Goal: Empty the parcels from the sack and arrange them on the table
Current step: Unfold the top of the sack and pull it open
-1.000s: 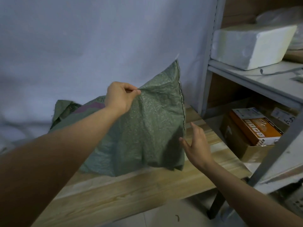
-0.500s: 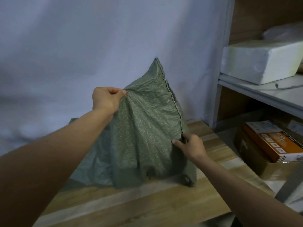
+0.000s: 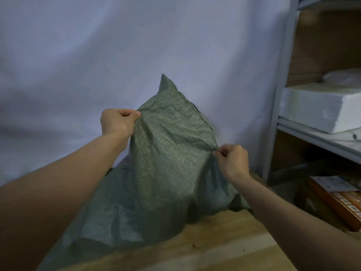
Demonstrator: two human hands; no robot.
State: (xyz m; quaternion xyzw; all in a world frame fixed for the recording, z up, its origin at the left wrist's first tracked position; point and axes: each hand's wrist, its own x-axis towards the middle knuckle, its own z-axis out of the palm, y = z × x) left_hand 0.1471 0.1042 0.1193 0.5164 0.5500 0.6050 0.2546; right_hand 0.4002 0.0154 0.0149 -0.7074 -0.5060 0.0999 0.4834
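A person's two bare hands hold up a green woven sack (image 3: 166, 153) on a wooden table (image 3: 224, 249) set against a pale wall (image 3: 97, 55). The left hand (image 3: 117, 122) is clenched on the fabric at the sack's upper left edge, thumb pressed on top of the bunched weave. The right hand (image 3: 232, 159), lower and to the right, pinches the stitched seam between thumb and fingers. Between the two grips the sack rises to a peak, one corner pointing up in front of the wall, the seam running down from that corner to the right hand.

The lower part of the sack spreads out over the table, draped in loose folds toward the left and near edges, with a bulge at lower left that may be something inside, though the cloth hides it. No parcel shows outside the sack. Both forearms reach in from the bottom of the frame, the left one crossing in front of the sack's left side.

To the right stands a grey metal shelf (image 3: 277, 94), just beside the table's end. A white foam block (image 3: 320, 108) lies on its upper level. On the level below, an orange box (image 3: 340, 202) with a white label lies flat at the frame's right edge, partly cut off. The light is dim and the far right is soft.
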